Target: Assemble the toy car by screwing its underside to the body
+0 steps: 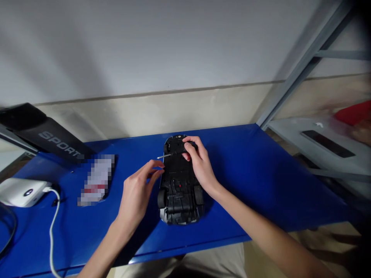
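Observation:
A toy car [176, 177] lies upside down on the blue table, its black underside and wheels facing up. My right hand [199, 162] is over the car's far right side, closed around the dark handle of a screwdriver [164, 156]. The thin metal shaft points left across the car's edge, off the underside's screws. Beside the car's left edge is my left hand [137, 189], thumb and forefinger curled toward each other with a small gap. Nothing shows between those fingertips.
On the left of the blue table [237, 208] are a white power bank [24, 192] with a white cable [52, 231], a blurred-out packet [97, 179] and a dark box marked SPORT [55, 135]. At right, a phone [327, 143] lies on a grey surface near another person's red sleeve [353, 112].

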Motion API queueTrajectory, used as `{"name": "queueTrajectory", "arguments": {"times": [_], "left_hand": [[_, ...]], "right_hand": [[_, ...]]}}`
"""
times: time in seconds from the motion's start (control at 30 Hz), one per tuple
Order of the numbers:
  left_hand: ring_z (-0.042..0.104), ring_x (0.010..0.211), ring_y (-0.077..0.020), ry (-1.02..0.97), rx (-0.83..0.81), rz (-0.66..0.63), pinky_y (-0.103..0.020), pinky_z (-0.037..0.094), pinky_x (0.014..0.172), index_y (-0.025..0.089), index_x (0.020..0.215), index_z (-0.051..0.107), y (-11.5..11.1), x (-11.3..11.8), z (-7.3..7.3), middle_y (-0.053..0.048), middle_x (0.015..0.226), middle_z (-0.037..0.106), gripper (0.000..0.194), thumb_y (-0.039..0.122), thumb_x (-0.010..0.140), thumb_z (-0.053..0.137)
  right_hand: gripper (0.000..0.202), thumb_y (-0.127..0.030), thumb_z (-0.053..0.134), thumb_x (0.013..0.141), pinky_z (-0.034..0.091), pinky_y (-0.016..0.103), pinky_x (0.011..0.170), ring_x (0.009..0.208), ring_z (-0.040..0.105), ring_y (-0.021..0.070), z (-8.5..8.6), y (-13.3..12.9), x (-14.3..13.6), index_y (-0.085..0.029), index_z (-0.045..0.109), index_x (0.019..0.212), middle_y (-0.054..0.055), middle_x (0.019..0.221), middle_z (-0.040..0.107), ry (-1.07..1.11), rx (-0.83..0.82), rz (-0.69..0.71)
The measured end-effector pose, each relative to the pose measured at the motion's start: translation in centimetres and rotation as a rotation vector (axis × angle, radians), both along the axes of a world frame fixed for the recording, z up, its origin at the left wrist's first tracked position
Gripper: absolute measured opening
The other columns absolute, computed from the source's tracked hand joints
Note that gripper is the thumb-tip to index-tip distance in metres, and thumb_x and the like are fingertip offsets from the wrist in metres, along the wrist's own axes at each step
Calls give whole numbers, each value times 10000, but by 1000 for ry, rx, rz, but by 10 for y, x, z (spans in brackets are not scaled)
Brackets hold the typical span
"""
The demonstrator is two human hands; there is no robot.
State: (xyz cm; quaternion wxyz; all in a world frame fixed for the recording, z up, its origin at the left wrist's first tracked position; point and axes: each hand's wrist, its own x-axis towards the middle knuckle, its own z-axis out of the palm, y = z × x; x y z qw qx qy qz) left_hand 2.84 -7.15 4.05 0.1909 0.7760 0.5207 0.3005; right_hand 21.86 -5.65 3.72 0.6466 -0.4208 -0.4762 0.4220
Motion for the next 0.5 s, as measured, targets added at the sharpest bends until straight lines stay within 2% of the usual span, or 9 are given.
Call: {"name": "queueTrajectory", "arguments": {"times": [0.2,0.5], "left_hand": [[720,844,-172,98,69,13,-236,502,726,270,1075,625,-3,-1,0,11,1006,738,159,358,982,531],[720,862,-170,97,64,16,-244,509,725,263,1076,626,-5,0,-2,6,1041,732,151,327,986,523]], "right_hand": [[128,-398,522,957,424,275,668,657,454,114,2,-2,-3,-279,548,996,-31,792,486,17,-5,6],[127,-399,536,949,422,274,651,649,462,109,1,-2,-3,-284,555,998,-29,807,495,19,-12,1]]}}
